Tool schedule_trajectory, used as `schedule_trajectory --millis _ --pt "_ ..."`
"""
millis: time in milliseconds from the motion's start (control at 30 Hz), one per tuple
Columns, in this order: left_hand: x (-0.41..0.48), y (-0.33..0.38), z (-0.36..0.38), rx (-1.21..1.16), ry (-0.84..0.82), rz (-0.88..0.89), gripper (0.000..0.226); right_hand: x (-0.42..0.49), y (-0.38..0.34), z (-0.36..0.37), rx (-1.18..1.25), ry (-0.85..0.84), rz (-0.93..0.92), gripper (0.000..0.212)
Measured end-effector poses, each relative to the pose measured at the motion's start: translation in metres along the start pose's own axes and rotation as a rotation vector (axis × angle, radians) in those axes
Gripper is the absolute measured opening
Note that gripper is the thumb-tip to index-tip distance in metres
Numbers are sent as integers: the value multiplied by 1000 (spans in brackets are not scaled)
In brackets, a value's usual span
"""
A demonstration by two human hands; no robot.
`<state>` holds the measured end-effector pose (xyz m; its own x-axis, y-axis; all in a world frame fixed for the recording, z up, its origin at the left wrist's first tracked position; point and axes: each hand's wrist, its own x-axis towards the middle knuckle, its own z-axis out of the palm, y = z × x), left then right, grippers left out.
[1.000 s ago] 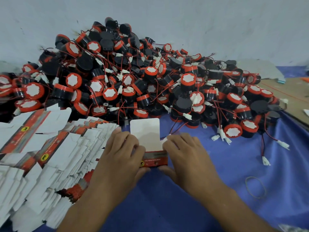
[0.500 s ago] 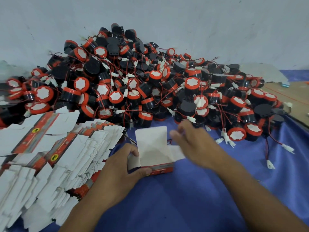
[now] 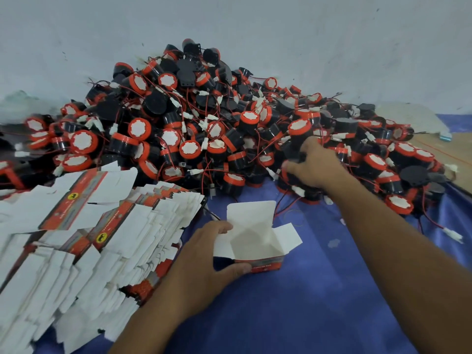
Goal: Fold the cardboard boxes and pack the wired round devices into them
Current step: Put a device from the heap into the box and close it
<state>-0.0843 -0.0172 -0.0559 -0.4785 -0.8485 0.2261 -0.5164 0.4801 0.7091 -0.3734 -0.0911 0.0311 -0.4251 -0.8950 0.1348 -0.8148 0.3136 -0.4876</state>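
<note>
A small folded cardboard box point(image 3: 258, 241), white inside with a red printed side, stands open-topped on the blue cloth with its lid flap up. My left hand point(image 3: 204, 261) grips its left side, thumb along the front. A big heap of black-and-red wired round devices point(image 3: 194, 129) lies behind it against the wall. My right hand point(image 3: 314, 164) is at the heap's front edge, fingers closed around a black round device point(image 3: 293, 152) there.
A sprawling stack of flat unfolded boxes point(image 3: 84, 238) covers the left side. The blue cloth point(image 3: 306, 302) spreads in front. A loose rubber band point(image 3: 293, 215) lies behind the box. A white connector on red wire point(image 3: 453, 235) trails at right. A wooden surface point(image 3: 449, 154) lies far right.
My right hand left the box and reached forward-right into the heap, closing on a device. The box now stands open, held by the left hand alone.
</note>
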Motion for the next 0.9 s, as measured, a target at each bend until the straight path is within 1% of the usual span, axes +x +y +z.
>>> schedule_trajectory --millis 67,100,133,233,267,300,333,367,400,467,500,567,600,633,733,800,833,900 --pt "1 -1 1 -15 -7 -3 68 -18 2 -17 536 -18 -7 35" --pt "0 -2 1 -20 -13 -1 67 -29 3 -24 754 -35 -3 34" --pt "0 -2 1 -22 -17 3 67 -41 4 -30 901 -55 1 34" --pt "0 -2 2 -20 -17 6 65 -74 6 -32 1219 -96 -30 39" --pt "0 -1 2 -20 -16 2 66 -85 7 -29 1311 -120 -64 46" --pt "1 -1 2 -22 -14 -2 67 -97 7 -25 1344 -145 -125 56" --pt "2 -1 2 -26 -11 -6 68 -109 6 -20 1310 -177 -209 62" --pt "2 -1 3 -28 -9 -8 68 -120 5 -13 1230 -214 -300 60" --pt "2 -1 3 -25 -9 -6 69 -128 4 -5 1125 -252 -381 54" --pt "3 -1 3 -18 -3 -1 71 -138 5 9 925 -284 -472 44" --pt "3 -1 3 -20 1 0 71 -140 5 13 819 -242 -515 42" --pt "4 0 2 -28 9 0 68 -140 9 14 581 -80 -643 44" --pt "3 1 2 -29 13 2 67 -139 11 14 504 -15 -699 45" --pt "3 1 2 -31 16 6 66 -138 13 14 458 16 -738 45" --pt "4 3 3 -59 16 28 66 -139 14 26 326 65 -817 37" --pt "5 3 3 -81 15 46 65 -139 12 37 285 116 -857 33" --pt "5 3 3 -85 14 56 64 -139 10 41 284 105 -850 33" --pt "4 3 4 -76 5 70 64 -140 8 43 288 30 -798 34"
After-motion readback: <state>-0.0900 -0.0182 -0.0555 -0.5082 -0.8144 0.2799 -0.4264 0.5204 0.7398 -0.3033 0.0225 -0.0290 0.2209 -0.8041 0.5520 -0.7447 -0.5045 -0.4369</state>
